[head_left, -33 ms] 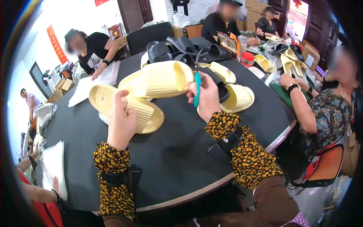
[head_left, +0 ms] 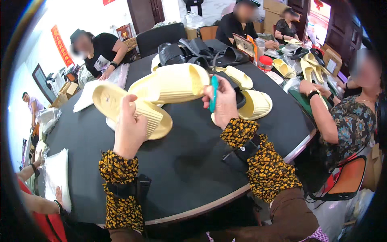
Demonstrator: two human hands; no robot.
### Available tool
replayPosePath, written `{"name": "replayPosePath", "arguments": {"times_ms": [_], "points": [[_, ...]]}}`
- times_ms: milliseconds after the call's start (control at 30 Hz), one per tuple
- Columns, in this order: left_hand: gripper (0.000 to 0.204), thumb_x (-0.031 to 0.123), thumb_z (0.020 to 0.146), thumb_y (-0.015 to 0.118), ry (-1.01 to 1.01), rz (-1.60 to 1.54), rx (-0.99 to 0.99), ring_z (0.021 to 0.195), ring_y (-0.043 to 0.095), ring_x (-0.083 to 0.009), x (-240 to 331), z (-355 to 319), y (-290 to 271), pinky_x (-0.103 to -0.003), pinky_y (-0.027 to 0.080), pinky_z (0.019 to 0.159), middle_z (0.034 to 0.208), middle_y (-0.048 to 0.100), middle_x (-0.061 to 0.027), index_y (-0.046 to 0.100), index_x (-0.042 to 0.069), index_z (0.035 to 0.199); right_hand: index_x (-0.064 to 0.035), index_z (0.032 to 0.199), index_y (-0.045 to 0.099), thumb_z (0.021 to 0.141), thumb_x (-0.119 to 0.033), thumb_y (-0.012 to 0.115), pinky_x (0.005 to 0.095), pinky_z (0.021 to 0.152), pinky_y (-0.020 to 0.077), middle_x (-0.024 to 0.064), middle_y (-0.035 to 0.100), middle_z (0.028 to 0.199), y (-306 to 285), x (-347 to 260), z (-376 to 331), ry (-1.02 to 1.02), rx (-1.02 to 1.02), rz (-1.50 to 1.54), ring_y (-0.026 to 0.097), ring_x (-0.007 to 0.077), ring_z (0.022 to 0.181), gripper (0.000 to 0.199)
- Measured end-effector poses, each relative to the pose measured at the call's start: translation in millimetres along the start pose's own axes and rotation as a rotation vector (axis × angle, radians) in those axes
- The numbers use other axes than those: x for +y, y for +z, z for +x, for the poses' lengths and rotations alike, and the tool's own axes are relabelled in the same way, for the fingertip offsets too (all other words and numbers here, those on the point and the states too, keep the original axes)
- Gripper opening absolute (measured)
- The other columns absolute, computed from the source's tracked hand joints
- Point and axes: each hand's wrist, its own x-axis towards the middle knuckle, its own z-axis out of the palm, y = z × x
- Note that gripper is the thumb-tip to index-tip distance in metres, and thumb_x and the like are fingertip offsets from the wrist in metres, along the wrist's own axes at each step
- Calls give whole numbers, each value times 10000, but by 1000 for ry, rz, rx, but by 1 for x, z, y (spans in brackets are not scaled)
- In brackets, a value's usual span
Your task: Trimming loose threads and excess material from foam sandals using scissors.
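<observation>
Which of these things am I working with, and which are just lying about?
Apparently in use:
yellow slipper in the left hand
second yellow slipper overlapping it
turquoise tool in the right hand

Apparently just lying about:
black slippers
red-lidded jar

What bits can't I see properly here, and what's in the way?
All in the head view:
Lower yellow slipper: partly covered by the left hand.
Teal tool: I can't tell its kind; the right hand covers part of it.
Black slippers at the back: partly hidden behind the upper yellow slipper.
Red-lidded jar: too small to tell what's inside.
</observation>
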Motion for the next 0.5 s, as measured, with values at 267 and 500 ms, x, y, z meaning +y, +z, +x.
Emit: {"name": "replayPosePath", "arguments": {"times_ms": [267, 500], "points": [[317, -19, 686, 486, 177, 457, -51, 877, 549, -350, -7, 2, -19, -431, 374, 824, 838, 592, -179, 501, 48, 995, -6, 1049, 496, 727, -23, 594, 246, 402, 434, 57, 535, 697, -12, -16, 12, -78, 81, 137, 511, 128, 498, 337], [110, 55, 736, 564, 381, 601, -145, 886, 530, -248, -9, 1, -11, -427, 310, 920, 746, 609, -65, 573, 96, 838, -7, 1084, 496, 743, -32, 596, 234, 425, 423, 55, 535, 737, -21, -26, 16, -129, 72, 70, 513, 118, 538, 357]]}}
